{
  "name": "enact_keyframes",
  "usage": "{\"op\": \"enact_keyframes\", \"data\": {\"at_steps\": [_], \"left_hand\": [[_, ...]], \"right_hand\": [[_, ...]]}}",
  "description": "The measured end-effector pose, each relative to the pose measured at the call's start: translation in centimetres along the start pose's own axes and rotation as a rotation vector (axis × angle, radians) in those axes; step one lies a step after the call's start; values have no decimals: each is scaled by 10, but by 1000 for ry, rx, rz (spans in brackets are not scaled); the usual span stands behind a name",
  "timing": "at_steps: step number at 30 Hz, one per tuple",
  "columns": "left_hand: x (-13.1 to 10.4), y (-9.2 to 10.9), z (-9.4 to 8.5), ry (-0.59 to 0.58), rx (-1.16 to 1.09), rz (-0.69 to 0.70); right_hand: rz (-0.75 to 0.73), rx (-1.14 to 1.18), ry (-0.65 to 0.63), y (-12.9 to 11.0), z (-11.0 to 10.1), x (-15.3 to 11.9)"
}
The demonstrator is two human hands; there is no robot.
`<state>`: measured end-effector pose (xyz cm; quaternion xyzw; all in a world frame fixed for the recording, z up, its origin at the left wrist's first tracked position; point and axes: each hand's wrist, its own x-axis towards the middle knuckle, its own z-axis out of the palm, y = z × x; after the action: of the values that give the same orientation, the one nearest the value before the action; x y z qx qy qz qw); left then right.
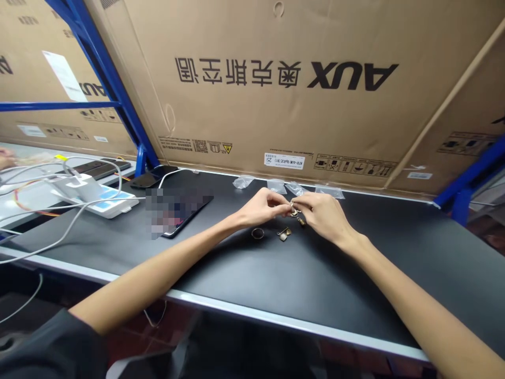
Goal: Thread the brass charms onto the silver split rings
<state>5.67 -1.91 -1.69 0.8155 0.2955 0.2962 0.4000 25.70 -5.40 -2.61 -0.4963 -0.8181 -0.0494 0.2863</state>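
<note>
Both hands meet over the middle of the black table [236,273]. My left hand [265,206] pinches a small metallic piece [294,212] from the left. On its other side, my right hand [324,215] has its fingers closed at the same piece, partly hiding it. Just below my right fingers, a small brass-coloured part [302,222] hangs or lies; which one is unclear. A thin ring [258,233] lies on the table below my left hand. To the ring's right sits a little cluster of gold-coloured metal pieces [283,233].
Clear plastic bags [276,186] lie along the table's back edge, before a large cardboard box [252,116]. At left are a phone-like device [189,216], a dark phone [152,177], a white power strip [106,202] and cables. Blue frame posts [102,68] stand behind. Another person's hand [6,158] shows far left.
</note>
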Motion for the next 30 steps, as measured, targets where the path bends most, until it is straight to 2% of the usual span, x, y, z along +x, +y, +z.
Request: {"op": "enact_keyframes", "data": {"at_steps": [16,22,27,30], "left_hand": [[1,-4,2,12,-52,-15],[2,-10,4,117,34,2],[5,-20,3,236,158,47],[5,-24,3,256,209,74]], "right_hand": [[-2,7,-15,-2,-2,0],[57,-16,-67,-1,-7,1],[90,-74,-177,6,-8,-2],[96,-86,-231,8,-6,-3]]}}
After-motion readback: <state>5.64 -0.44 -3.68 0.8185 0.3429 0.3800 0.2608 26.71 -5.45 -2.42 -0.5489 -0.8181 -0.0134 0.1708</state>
